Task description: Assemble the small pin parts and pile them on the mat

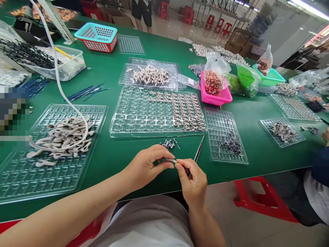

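Observation:
My left hand (149, 164) pinches a small pale piece (171, 160), which looks like a grey earphone shell with a stem. At its other end, the fingertips of my right hand (192, 180) are closed on the same piece. Metal tweezers (198, 150) stick out past my right hand, points away from me; whether the palm grips them is hidden. Just beyond my fingers lies a little heap of dark components with thin leads (168, 143). Behind that, a clear compartment tray (141, 127) bears rows of similar grey shells on its right side.
Loose grey shells (68, 135) are piled on a clear tray at left, under a white cable (58, 73). Another shell pile (151, 75) lies farther back. A tray of leaded components (227, 140) and a pink basket (217, 98) stand right. A co-worker's sleeve (320, 171) shows at far right.

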`<state>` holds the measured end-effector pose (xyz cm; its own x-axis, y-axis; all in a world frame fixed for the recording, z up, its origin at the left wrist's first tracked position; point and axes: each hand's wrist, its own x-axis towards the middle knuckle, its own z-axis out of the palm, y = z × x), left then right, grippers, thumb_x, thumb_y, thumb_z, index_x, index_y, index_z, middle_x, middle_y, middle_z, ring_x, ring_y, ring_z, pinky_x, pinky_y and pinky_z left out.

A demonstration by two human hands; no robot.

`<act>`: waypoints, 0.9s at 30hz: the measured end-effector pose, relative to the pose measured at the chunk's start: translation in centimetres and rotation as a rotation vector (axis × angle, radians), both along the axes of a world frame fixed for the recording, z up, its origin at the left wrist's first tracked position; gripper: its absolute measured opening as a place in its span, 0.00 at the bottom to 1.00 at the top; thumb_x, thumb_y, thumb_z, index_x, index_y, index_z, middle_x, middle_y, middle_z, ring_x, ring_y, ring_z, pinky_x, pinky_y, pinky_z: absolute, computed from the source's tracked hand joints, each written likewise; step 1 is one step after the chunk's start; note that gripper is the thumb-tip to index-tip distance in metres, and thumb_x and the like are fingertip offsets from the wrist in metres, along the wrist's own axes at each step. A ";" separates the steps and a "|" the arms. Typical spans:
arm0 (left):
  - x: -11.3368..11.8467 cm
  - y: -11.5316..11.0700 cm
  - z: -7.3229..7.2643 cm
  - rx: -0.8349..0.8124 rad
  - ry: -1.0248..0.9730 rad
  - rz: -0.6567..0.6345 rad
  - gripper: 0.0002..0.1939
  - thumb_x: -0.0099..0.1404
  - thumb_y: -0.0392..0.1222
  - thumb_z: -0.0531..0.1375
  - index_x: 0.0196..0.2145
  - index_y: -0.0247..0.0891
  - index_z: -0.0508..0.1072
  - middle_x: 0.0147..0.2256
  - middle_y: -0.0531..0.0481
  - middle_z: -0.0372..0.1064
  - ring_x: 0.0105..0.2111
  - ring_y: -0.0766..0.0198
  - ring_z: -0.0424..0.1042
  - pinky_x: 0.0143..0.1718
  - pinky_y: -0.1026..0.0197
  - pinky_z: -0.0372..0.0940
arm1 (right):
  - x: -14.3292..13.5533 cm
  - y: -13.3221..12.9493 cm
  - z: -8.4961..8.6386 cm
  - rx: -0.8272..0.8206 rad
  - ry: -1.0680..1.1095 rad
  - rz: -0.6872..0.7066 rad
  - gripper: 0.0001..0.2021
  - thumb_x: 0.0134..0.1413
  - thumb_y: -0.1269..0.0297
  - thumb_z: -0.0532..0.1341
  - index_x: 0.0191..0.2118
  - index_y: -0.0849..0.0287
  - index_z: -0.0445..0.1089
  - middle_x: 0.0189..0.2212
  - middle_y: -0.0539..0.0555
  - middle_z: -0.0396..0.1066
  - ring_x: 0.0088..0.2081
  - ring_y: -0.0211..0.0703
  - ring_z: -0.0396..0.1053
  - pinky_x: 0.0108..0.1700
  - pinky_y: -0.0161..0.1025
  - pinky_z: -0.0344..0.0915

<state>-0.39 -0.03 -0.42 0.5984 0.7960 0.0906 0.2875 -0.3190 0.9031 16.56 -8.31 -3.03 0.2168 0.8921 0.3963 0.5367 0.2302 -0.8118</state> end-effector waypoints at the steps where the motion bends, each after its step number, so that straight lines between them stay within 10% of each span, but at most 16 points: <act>1: 0.0 -0.1 0.0 -0.018 -0.009 -0.007 0.05 0.65 0.41 0.63 0.39 0.42 0.78 0.35 0.49 0.75 0.35 0.62 0.72 0.36 0.63 0.67 | 0.1 -0.1 -0.1 0.013 0.010 0.009 0.05 0.62 0.69 0.61 0.41 0.55 0.75 0.32 0.50 0.76 0.32 0.38 0.73 0.32 0.35 0.68; 27: 0.2 -0.4 -0.3 0.257 -0.192 -0.046 0.07 0.62 0.31 0.67 0.38 0.39 0.78 0.32 0.50 0.77 0.34 0.64 0.73 0.36 0.64 0.69 | 0.3 -0.5 -0.8 0.158 0.124 0.095 0.14 0.57 0.78 0.64 0.45 0.53 0.75 0.33 0.51 0.77 0.33 0.40 0.73 0.31 0.36 0.69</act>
